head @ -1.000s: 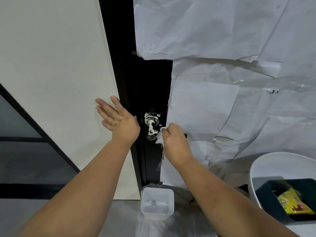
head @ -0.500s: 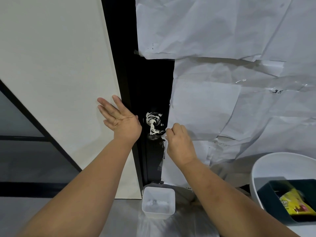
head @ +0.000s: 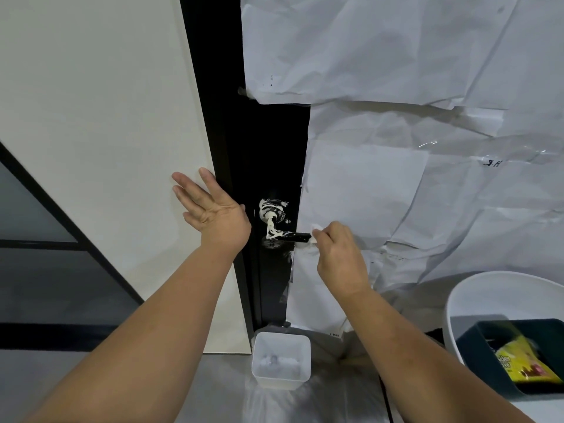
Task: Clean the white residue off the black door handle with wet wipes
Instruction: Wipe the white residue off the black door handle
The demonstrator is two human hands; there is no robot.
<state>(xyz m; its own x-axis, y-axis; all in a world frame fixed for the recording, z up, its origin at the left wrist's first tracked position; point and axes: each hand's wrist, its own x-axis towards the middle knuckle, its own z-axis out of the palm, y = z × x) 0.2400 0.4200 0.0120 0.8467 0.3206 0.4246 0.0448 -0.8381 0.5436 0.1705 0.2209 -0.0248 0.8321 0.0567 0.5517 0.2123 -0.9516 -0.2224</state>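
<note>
The black door handle (head: 297, 237) sticks out from a black door strip, its lever pointing right. Thick white residue (head: 271, 217) covers its round base and the lever's inner part; the outer part of the lever shows black. My right hand (head: 337, 250) grips a white wet wipe (head: 315, 230) at the lever's right tip. My left hand (head: 210, 209) lies flat with straight fingers against the pale wall panel, just left of the black strip.
Crumpled white paper (head: 396, 117) covers the door to the right of the handle. A small white square container (head: 281, 360) stands on the floor below the handle. At the lower right, a white tub (head: 476, 294) holds a dark bin with a yellow packet (head: 525, 363).
My right hand has slid the wipe rightwards along the lever, from near the base to its tip, uncovering black lever. My left hand stays flat on the wall.
</note>
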